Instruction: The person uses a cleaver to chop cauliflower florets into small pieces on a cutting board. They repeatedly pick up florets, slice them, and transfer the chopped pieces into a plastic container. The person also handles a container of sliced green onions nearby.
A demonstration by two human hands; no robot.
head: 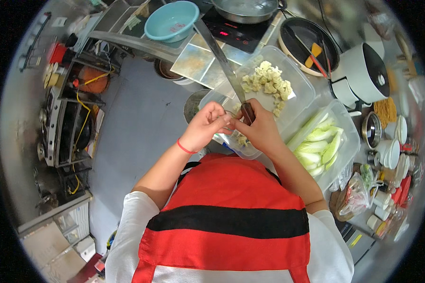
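My right hand (260,125) grips the brown handle of a long-bladed kitchen knife (224,58), its blade slanting away to the upper left. Close beside it, my left hand (207,125) has curled fingers, with thumb and fingertips meeting those of the right. Whether a small piece is pinched between them is hidden. Beyond the hands, cauliflower florets (269,79) lie in a clear plastic container (301,79). More small bits (242,138) show in clear plastic below the hands. Napa cabbage pieces (317,150) fill another clear container (352,141) at the right.
A blue basin (171,21) and an induction cooktop (230,33) with a lidded pan (248,9) stand at the far side. A frying pan (290,35) holds utensils. Right of it are a white cooker (361,81) and several jars. Metal shelving (65,123) lines the left, across the grey floor (134,116).
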